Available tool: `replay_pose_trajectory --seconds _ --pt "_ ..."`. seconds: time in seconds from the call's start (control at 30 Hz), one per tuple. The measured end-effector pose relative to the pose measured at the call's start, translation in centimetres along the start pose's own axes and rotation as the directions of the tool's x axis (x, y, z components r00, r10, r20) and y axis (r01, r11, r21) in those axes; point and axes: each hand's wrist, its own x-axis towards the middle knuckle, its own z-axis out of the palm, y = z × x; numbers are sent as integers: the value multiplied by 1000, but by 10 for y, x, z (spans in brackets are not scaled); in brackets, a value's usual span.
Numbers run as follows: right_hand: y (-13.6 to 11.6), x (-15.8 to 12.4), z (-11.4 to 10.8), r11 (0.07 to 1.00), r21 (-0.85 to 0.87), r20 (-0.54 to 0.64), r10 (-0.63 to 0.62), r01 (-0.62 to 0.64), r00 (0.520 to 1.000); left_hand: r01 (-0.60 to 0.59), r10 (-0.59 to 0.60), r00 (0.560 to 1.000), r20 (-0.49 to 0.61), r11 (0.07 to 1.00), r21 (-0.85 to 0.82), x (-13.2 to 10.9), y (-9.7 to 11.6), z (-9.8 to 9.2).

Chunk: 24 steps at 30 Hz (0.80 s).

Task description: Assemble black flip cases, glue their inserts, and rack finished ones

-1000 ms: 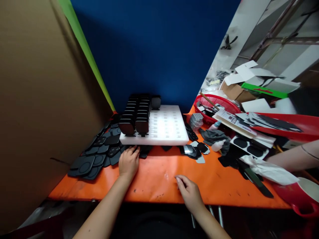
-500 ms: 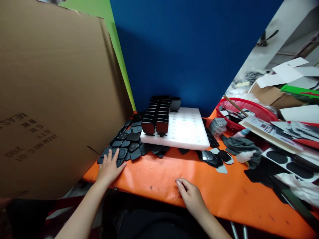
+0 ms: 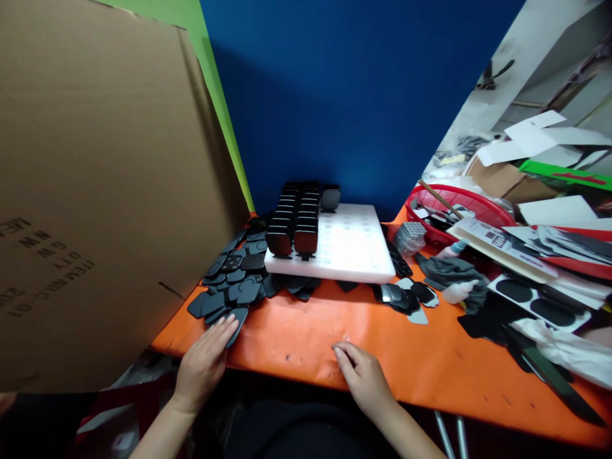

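Observation:
At the table's front left edge, my left hand (image 3: 206, 363) grips a dark, flat plate with rounded corners (image 3: 238, 326), its fingers lying over the top and the thumb hidden. Just beyond it spreads a loose pile of similar dark plates (image 3: 232, 280). My right hand (image 3: 362, 376) rests at the front edge with curled fingers; whether anything is in them cannot be made out. Behind both hands lies a white foam block (image 3: 351, 245) with slots. Two rows of upright dark plates (image 3: 292, 220) stand in its left part, and one more plate (image 3: 330, 198) stands at the back.
A large cardboard box (image 3: 105, 191) rises at the left. To the right are a red basket (image 3: 471, 197), a grey cloth (image 3: 444, 273), a small white bottle (image 3: 459, 291) and a green-handled blade (image 3: 554, 376). A blue panel (image 3: 354, 95) closes off the back.
My left hand has drawn back from the pile toward the table edge, bringing a dark plate along. The right hand stays in nearly the same place. The view has shifted slightly.

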Motion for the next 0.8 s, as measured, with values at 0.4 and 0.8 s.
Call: replay_pose_trajectory --seconds 0.4,0.8 --pt "-7 38 20 771 602 -69 311 -210 948 564 -771 522 366 -10 -826 81 135 29" --pt "16 68 -53 662 731 -224 459 -163 860 707 -591 650 478 240 -665 90 150 76"
